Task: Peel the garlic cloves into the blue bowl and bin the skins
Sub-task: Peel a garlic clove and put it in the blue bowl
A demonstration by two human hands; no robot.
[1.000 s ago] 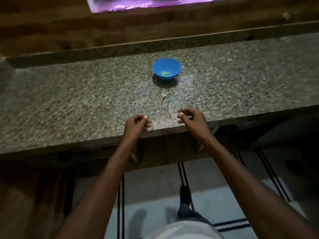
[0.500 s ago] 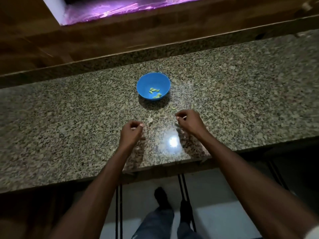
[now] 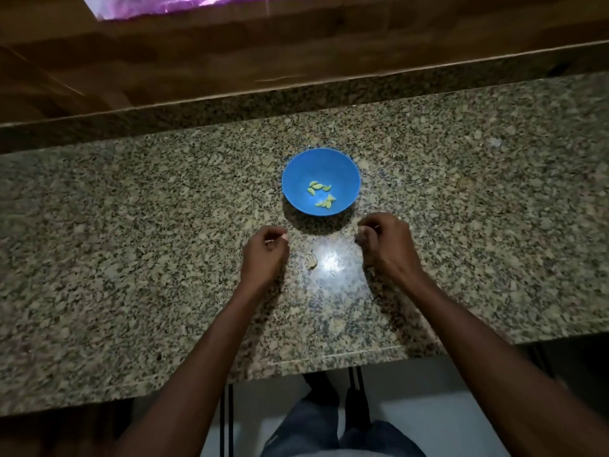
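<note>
The blue bowl [image 3: 342,166] stands on the granite counter [image 3: 131,258] and holds several peeled yellowish garlic cloves [image 3: 321,194]. A pale unpeeled garlic clove [image 3: 311,258] lies on the counter between my hands, beside a bright light reflection. My left hand [image 3: 263,255] rests just left of it, fingers curled shut, with nothing visibly in them. My right hand [image 3: 385,245] sits just below and right of the bowl, its fingertips pinched on a small pale garlic piece; whether it is clove or skin is hard to tell. No bin is in view.
A raised granite ledge [image 3: 296,103] and a wooden wall [image 3: 230,54] run behind the counter. The counter's front edge [image 3: 329,361] is near my body, with my legs and the white floor below it. The scene is dim.
The view has shifted forward over the counter, so the bowl now looks closer. Both hands moved from the counter's front edge up to just below the bowl. My right hand closed over a pale piece there.
</note>
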